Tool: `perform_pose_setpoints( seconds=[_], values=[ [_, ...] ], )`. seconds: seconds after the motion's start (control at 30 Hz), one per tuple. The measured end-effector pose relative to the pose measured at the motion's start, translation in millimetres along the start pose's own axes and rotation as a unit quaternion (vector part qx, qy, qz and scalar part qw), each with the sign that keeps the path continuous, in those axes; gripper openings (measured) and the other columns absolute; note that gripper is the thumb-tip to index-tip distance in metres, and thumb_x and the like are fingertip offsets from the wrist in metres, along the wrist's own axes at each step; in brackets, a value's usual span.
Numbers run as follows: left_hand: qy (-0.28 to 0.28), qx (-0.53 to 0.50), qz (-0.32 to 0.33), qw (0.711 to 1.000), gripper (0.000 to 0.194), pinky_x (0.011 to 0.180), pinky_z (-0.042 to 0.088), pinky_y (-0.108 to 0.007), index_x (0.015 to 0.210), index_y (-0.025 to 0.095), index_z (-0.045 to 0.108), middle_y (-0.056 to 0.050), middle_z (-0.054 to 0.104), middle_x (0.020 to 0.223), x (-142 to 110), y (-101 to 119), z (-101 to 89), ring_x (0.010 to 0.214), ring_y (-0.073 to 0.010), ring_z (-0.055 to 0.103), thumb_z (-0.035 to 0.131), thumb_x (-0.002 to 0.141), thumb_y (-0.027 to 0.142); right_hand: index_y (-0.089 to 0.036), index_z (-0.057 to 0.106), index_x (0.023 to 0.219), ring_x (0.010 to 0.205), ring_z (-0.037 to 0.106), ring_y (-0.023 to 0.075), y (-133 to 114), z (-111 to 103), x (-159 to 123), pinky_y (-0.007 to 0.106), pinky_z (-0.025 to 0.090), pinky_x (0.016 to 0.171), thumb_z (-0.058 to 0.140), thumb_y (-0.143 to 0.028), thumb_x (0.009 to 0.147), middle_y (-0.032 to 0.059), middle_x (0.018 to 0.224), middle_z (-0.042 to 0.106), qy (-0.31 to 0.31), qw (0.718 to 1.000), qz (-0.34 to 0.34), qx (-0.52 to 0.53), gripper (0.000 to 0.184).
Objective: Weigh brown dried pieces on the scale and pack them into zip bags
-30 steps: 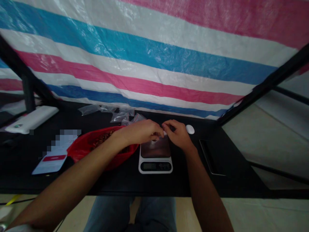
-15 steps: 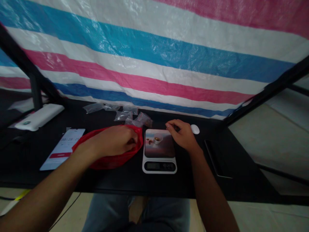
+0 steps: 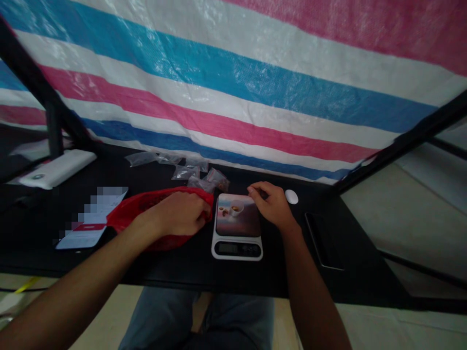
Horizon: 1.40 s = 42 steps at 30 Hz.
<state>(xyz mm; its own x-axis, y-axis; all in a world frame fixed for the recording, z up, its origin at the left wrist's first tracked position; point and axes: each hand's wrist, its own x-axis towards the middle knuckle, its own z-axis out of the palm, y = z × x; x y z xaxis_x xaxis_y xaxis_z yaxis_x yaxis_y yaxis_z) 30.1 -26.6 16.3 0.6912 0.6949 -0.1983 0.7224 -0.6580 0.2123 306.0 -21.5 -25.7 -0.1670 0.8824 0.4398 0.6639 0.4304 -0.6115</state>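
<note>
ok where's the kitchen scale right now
In the head view, the digital kitchen scale sits on the black table, front and centre, just right of the red plastic bag under the left hand, with the right hand at its far right corner.

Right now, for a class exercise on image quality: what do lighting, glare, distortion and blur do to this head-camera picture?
In the head view, the striped tarpaulin shows pale glare at upper left; the black table sinks into shadow, as does the right hand; wide-angle distortion slants the table's front edge; the printed sheet is partly pixelated.
</note>
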Motion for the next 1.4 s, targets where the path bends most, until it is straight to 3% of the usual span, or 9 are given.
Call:
perform_pose_setpoints(
  seconds=[0.2, 0.37, 0.7, 0.9, 1.1, 1.27, 1.4],
  values=[
    [-0.011, 0.019, -0.028, 0.999, 0.026, 0.077, 0.055, -0.04, 0.089, 0.02, 0.077, -0.015, 0.079, 0.098, 5, -1, 5.9, 0.091, -0.0317, 0.076, 0.052, 0.091, 0.024, -0.022, 0.076, 0.087, 0.075, 0.068, 0.0205, -2, -1, 0, 0.033, 0.05, 0.07, 0.061, -0.028, 0.096, 0.0045, 0.08, 0.075, -0.003, 1.0, -0.006, -0.004, 0.018],
    [-0.022, 0.028, -0.047, 0.998, 0.024, 0.073, 0.055, -0.042, 0.101, 0.019, 0.073, -0.016, 0.079, 0.102, 6, -2, 10.3, 0.094, -0.0369, 0.076, 0.054, 0.088, 0.024, -0.022, 0.075, 0.086, 0.077, 0.069, 0.0208, -2, -1, 0, 0.034, 0.049, 0.072, 0.061, -0.029, 0.096, 0.0042, 0.08, 0.075, -0.007, 1.0, -0.007, -0.013, 0.019],
    [0.005, 0.047, -0.044, 0.998, 0.026, 0.076, 0.055, -0.038, 0.099, 0.019, 0.074, -0.014, 0.079, 0.099, 9, 2, 12.8, 0.093, -0.0323, 0.076, 0.05, 0.096, 0.03, -0.022, 0.075, 0.084, 0.075, 0.067, 0.0197, -4, -2, 0, 0.032, 0.046, 0.07, 0.062, -0.026, 0.097, 0.0034, 0.078, 0.075, -0.009, 0.999, -0.019, -0.03, 0.018],
    [0.016, 0.055, -0.054, 0.997, 0.028, 0.076, 0.053, -0.038, 0.101, 0.02, 0.075, -0.013, 0.079, 0.099, 12, -1, 15.9, 0.092, -0.0315, 0.075, 0.047, 0.096, 0.025, -0.02, 0.074, 0.085, 0.075, 0.066, 0.0185, -4, -2, 0, 0.031, 0.044, 0.068, 0.062, -0.024, 0.096, 0.0033, 0.078, 0.074, -0.013, 0.999, -0.026, -0.032, 0.018],
    [0.044, -0.029, -0.064, 0.997, 0.025, 0.068, 0.046, -0.034, 0.102, 0.024, 0.073, -0.007, 0.078, 0.094, 0, 3, -8.1, 0.078, -0.0248, 0.071, 0.051, 0.095, 0.032, -0.02, 0.073, 0.083, 0.073, 0.064, 0.0177, -1, -3, 0, 0.03, 0.043, 0.07, 0.062, -0.023, 0.097, 0.0019, 0.075, 0.071, -0.007, 0.999, -0.036, -0.034, 0.018],
    [0.079, 0.003, -0.044, 0.996, 0.027, 0.071, 0.046, -0.035, 0.107, 0.027, 0.074, -0.006, 0.078, 0.091, 6, 31, -33.5, 0.08, -0.0268, 0.071, 0.052, 0.094, 0.037, -0.02, 0.073, 0.082, 0.074, 0.063, 0.0174, 0, -3, 0, 0.03, 0.043, 0.07, 0.061, -0.024, 0.098, 0.002, 0.077, 0.072, -0.012, 0.999, -0.028, -0.041, 0.02],
    [0.046, 0.049, -0.091, 0.994, 0.025, 0.07, 0.047, -0.036, 0.099, 0.02, 0.073, -0.011, 0.077, 0.089, 5, 31, -44.1, 0.079, -0.0285, 0.07, 0.055, 0.091, 0.034, -0.02, 0.072, 0.082, 0.075, 0.064, 0.0176, 0, -4, 0, 0.03, 0.043, 0.07, 0.061, -0.024, 0.098, 0.0025, 0.078, 0.073, -0.013, 0.999, -0.02, -0.043, 0.02]
  ],
)
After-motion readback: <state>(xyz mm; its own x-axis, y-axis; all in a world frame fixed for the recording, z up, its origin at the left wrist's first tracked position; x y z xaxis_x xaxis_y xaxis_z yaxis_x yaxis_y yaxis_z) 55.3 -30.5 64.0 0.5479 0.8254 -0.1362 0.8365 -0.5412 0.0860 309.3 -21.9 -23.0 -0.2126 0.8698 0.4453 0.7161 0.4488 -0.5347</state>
